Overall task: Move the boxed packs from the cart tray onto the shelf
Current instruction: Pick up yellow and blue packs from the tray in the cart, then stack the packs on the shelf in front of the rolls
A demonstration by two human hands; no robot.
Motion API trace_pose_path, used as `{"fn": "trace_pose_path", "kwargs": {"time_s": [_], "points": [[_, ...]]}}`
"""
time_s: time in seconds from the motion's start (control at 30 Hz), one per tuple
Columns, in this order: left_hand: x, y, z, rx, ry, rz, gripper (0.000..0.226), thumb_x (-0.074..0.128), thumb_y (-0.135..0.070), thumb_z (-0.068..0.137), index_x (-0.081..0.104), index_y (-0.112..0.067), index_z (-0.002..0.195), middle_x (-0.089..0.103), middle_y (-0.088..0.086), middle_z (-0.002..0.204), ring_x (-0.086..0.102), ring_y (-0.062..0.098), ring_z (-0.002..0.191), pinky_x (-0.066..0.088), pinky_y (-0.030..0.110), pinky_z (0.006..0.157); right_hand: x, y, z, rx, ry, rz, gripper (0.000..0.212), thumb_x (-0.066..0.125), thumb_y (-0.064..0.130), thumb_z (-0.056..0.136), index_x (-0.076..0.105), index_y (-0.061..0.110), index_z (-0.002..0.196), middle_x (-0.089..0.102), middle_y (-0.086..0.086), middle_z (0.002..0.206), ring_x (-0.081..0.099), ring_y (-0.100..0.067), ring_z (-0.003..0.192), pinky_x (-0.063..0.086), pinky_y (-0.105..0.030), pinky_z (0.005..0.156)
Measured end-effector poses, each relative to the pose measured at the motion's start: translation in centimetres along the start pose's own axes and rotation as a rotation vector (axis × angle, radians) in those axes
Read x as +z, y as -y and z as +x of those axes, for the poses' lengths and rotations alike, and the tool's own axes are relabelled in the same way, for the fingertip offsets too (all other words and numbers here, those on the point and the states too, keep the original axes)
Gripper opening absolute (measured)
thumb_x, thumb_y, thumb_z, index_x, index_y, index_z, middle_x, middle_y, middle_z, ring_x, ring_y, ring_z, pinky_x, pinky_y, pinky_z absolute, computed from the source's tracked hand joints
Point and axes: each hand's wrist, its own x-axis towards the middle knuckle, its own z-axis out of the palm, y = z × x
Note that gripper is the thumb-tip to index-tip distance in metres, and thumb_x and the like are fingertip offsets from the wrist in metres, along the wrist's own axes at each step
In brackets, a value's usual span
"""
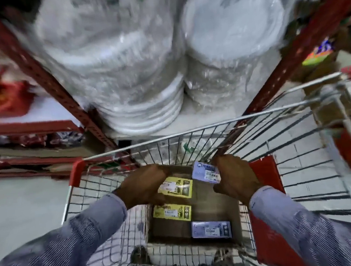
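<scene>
Two brown cardboard boxed packs with yellow and blue labels sit in the wire cart (256,138). Both hands hold the upper boxed pack (199,190): my left hand (145,185) grips its left side, my right hand (234,178) grips its right side near the blue label. The lower boxed pack (212,217) lies under it on the cart tray, closer to me. The shelf (201,117) stands straight ahead beyond the cart, framed by red uprights. The view is blurred by motion.
Wrapped stacks of white disposable plates (144,82) fill the shelf ahead. Red shelf uprights (41,66) flank them. Red packs (2,98) lie on the left shelf. The cart's red corner guard (76,172) and red side panel (267,209) are close to my hands. My shoes show below.
</scene>
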Motion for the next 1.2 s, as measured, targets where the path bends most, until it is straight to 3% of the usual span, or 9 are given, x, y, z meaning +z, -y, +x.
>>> {"fn": "trace_pose_path", "kwargs": {"time_s": [0.17,0.33,0.47,0.7,0.87,1.2], "points": [[-11.5,-2.3,-6.2,-0.030,-0.129,0.080,0.053,0.062,-0.063,0.072,0.061,-0.031,0.114,0.068,-0.005,0.110,0.064,0.017,0.101,0.054,0.034,0.081,-11.0,2.4,-5.4,-0.070,-0.192,-0.074,0.046,0.077,0.037,0.067,0.059,0.022,0.106,0.064,-0.001,0.108,0.062,-0.026,0.104,0.048,-0.034,0.080],[-22.0,-5.4,-12.3,-0.060,-0.352,0.209,0.047,0.066,-0.058,0.069,0.065,-0.031,0.108,0.071,-0.007,0.099,0.066,0.014,0.089,0.055,0.032,0.072,-21.9,5.2,-11.2,-0.131,-0.430,-0.122,0.046,0.076,0.039,0.063,0.058,0.028,0.103,0.063,0.005,0.102,0.062,-0.021,0.096,0.044,-0.030,0.070],[-29.7,-7.7,-16.9,-0.077,-0.522,0.273,0.055,0.061,-0.049,0.057,0.067,-0.031,0.109,0.072,-0.007,0.096,0.068,0.016,0.084,0.058,0.034,0.070,-29.9,7.5,-15.4,-0.150,-0.573,-0.123,0.046,0.075,0.041,0.063,0.059,0.031,0.105,0.062,0.007,0.101,0.062,-0.017,0.091,0.043,-0.028,0.064],[-40.3,-11.2,-23.2,-0.083,-0.778,0.391,0.048,0.067,-0.048,0.053,0.064,-0.035,0.099,0.062,-0.019,0.079,0.055,0.003,0.065,0.045,0.016,0.055,-40.4,9.6,-21.3,-0.171,-0.816,-0.149,0.047,0.073,0.041,0.061,0.061,0.028,0.105,0.062,0.008,0.100,0.061,-0.018,0.092,0.048,-0.030,0.068],[-45.3,-12.1,-25.0,-0.064,-0.945,0.491,0.067,0.068,-0.055,0.056,0.071,-0.026,0.116,0.076,-0.005,0.107,0.072,0.017,0.092,0.059,0.025,0.076,-45.2,10.5,-23.3,-0.168,-0.930,-0.166,0.050,0.075,0.038,0.063,0.061,0.026,0.110,0.063,0.004,0.105,0.060,-0.021,0.099,0.049,-0.032,0.074],[-51.6,-11.5,-19.8,-0.059,-1.081,0.462,0.063,0.076,-0.033,0.074,0.058,-0.020,0.133,0.066,0.002,0.130,0.063,0.020,0.114,0.053,0.034,0.096,-51.5,8.8,-18.0,-0.121,-1.096,-0.194,0.046,0.079,0.029,0.072,0.060,0.024,0.114,0.064,0.001,0.113,0.061,-0.023,0.106,0.056,-0.038,0.082]]}}
